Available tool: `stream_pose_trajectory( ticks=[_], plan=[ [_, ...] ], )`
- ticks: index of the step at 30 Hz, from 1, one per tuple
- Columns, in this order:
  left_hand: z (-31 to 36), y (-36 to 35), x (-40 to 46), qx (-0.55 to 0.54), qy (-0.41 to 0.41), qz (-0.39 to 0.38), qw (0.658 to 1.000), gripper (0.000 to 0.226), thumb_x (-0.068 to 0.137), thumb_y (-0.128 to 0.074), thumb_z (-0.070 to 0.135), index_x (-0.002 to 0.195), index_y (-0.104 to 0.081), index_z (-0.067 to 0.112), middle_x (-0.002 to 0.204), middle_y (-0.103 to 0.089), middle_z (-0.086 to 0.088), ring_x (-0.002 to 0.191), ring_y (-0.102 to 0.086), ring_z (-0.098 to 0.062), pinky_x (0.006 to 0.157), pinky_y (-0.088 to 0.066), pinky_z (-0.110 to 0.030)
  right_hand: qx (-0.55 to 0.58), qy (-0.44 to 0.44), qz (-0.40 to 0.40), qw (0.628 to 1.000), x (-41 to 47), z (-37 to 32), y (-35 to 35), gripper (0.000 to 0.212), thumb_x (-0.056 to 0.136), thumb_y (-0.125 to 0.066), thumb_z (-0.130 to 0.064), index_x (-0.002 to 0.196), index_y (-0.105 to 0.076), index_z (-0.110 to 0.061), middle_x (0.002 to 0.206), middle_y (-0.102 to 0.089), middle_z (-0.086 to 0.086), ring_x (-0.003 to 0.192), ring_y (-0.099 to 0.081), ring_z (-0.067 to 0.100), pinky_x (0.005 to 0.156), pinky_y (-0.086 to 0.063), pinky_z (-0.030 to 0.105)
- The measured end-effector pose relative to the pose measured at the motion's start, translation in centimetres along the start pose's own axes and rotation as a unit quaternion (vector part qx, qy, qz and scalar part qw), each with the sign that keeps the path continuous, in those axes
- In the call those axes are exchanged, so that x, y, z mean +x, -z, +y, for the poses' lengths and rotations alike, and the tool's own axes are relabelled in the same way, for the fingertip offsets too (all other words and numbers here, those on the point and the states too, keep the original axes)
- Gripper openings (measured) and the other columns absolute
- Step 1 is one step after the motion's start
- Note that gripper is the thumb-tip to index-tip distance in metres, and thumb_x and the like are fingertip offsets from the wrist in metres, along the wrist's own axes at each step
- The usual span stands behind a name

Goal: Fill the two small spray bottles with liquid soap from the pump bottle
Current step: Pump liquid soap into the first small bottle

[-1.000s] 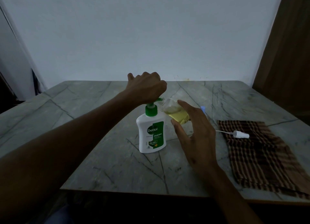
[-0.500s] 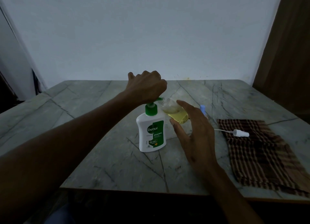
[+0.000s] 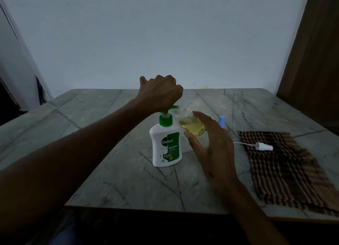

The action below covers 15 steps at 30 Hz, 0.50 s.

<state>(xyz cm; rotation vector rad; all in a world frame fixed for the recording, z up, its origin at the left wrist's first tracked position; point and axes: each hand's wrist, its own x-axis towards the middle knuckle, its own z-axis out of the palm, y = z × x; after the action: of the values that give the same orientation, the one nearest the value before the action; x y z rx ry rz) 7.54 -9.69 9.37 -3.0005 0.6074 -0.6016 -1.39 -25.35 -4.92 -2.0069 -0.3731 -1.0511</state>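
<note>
A white pump bottle [image 3: 166, 147] with a green label and green pump stands upright on the marble table [image 3: 113, 171]. My left hand [image 3: 161, 93] is closed in a fist on top of its pump head. My right hand [image 3: 211, 143] holds a small clear spray bottle [image 3: 190, 125], capless and tilted, with its mouth under the pump's spout. Yellow soap fills its lower part. A second small bottle with a light blue cap [image 3: 221, 121] stands just behind my right hand, mostly hidden.
A dark checked cloth [image 3: 286, 169] lies at the right of the table. On it rests a white sprayer top [image 3: 264, 147] with its thin dip tube pointing left. A brown wooden panel [image 3: 315, 52] stands at the far right. The table's front edge is close to me.
The pump head has risen a little under my left fist. The right hand and the small bottle have stayed in place.
</note>
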Motion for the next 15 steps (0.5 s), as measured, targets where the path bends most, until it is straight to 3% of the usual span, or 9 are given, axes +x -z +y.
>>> stream_pose_trajectory(
  ticks=[5, 13, 15],
  plan=[
    [0.18, -0.31, -0.28, 0.014, -0.018, 0.0, 1.0, 0.025, 0.076, -0.016, 0.034, 0.068, -0.03, 0.016, 0.081, -0.04, -0.001, 0.067, -0.038, -0.017, 0.08, -0.028, -0.046, 0.004, 0.025, 0.009, 1.0, 0.03, 0.37, -0.16, 0.049, 0.095, -0.071, -0.032, 0.14, -0.055, -0.02, 0.123, -0.051, -0.021, 0.116, -0.039, -0.027, 0.11, -0.04, 0.06],
    [-0.25, 0.63, 0.13, -0.006, -0.004, 0.014, 1.0, 0.028, 0.08, -0.018, 0.037, 0.068, -0.033, 0.016, 0.08, -0.043, -0.002, 0.065, -0.036, -0.016, 0.08, -0.026, -0.044, -0.007, -0.004, -0.008, 1.0, 0.08, -0.18, 0.02, 0.053, 0.096, -0.069, -0.036, 0.144, -0.051, -0.025, 0.129, -0.061, -0.009, 0.116, -0.046, -0.007, 0.105, -0.048, 0.042],
    [0.06, 0.44, 0.09, 0.003, -0.018, 0.008, 1.0, 0.028, 0.084, -0.019, 0.033, 0.067, -0.033, 0.015, 0.079, -0.041, -0.002, 0.066, -0.035, -0.016, 0.08, -0.027, -0.044, -0.006, -0.009, -0.01, 1.0, 0.08, -0.17, 0.08, 0.053, 0.096, -0.069, -0.035, 0.145, -0.051, -0.025, 0.129, -0.058, -0.013, 0.117, -0.045, -0.008, 0.105, -0.049, 0.041]
  ],
)
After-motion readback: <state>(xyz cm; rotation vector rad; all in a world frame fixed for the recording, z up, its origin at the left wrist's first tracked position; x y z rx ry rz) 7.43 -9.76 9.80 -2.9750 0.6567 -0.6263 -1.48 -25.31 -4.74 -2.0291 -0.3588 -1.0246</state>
